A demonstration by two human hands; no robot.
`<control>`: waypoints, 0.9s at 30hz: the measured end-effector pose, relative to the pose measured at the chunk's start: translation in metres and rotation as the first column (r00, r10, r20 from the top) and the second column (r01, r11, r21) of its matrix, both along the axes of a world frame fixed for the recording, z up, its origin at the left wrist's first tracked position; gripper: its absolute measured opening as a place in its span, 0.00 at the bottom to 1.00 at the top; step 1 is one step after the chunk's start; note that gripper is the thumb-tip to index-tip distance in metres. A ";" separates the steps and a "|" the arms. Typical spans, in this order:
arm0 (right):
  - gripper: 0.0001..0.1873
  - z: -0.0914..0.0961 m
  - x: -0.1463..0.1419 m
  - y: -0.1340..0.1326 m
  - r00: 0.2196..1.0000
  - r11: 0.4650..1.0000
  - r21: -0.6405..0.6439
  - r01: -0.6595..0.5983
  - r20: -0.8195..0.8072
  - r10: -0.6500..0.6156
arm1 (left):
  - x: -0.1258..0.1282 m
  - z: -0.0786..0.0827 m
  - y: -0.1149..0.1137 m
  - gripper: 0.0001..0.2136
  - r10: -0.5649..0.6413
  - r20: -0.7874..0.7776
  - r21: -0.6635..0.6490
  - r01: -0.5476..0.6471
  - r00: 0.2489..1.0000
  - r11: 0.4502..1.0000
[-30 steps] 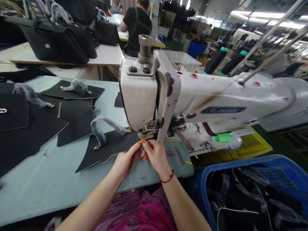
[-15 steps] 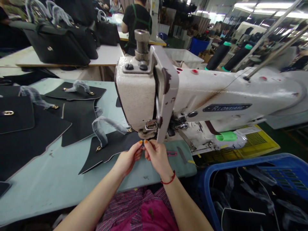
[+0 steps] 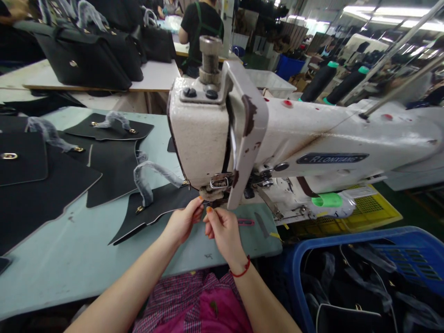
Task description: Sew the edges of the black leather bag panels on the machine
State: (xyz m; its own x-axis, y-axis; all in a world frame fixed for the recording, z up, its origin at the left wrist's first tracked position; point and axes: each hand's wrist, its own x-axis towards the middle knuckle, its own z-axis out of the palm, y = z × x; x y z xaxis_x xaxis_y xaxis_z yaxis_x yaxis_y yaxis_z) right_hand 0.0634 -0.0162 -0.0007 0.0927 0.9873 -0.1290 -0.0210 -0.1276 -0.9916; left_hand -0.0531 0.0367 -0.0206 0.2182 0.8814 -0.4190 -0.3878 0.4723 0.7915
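Note:
A black bag panel (image 3: 163,200) with a pale edge and a plastic-wrapped handle (image 3: 144,182) on gold rings lies with its right end under the head of a white sewing machine (image 3: 199,134). My left hand (image 3: 183,221) is closed at that right end, its thumb and finger pinching the panel's edge just below the presser area. Slightly apart to its right, my right hand (image 3: 224,231) is closed in a pinch in front of the machine head. Whatever is between its fingertips is too small to make out.
More black panels (image 3: 114,171) with wrapped handles cover the table's left side. A pink-handled tool (image 3: 245,222) and a grey blade (image 3: 262,225) lie right of my hands. A blue basket (image 3: 294,277) of bag pieces stands at right. Finished bags (image 3: 79,62) and a person (image 3: 201,32) are beyond.
My hands, together at the panel's edge before, have come slightly apart. The right hand has drawn down a little, while the left stays at the panel. The camera view has shifted slightly.

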 end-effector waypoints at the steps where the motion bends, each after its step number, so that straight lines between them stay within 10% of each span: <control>1: 0.22 -0.004 -0.001 -0.004 1.000 1.000 -0.019 -0.007 -0.013 0.006 | 0.000 0.001 0.000 0.22 0.001 -0.005 0.007 -0.001 1.000 1.000; 17: 0.20 -0.070 -0.019 -0.034 0.999 0.985 -0.169 -0.045 -0.026 0.041 | 0.011 0.010 0.005 0.16 0.139 0.028 0.090 -0.141 0.990 0.986; 27: 0.21 -0.080 -0.017 -0.036 0.996 0.988 -0.139 -0.068 0.056 0.076 | 0.038 0.007 -0.013 0.16 0.396 -0.022 0.069 -0.393 0.918 0.917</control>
State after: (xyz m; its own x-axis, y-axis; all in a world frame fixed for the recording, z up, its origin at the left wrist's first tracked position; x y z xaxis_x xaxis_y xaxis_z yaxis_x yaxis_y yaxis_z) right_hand 0.0461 -0.0517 -0.0808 0.0340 0.9650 -0.2601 0.0527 -0.2617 -0.9637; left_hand -0.0154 0.0236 -0.0139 -0.1662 0.9172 -0.3622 -0.5044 0.2365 0.8305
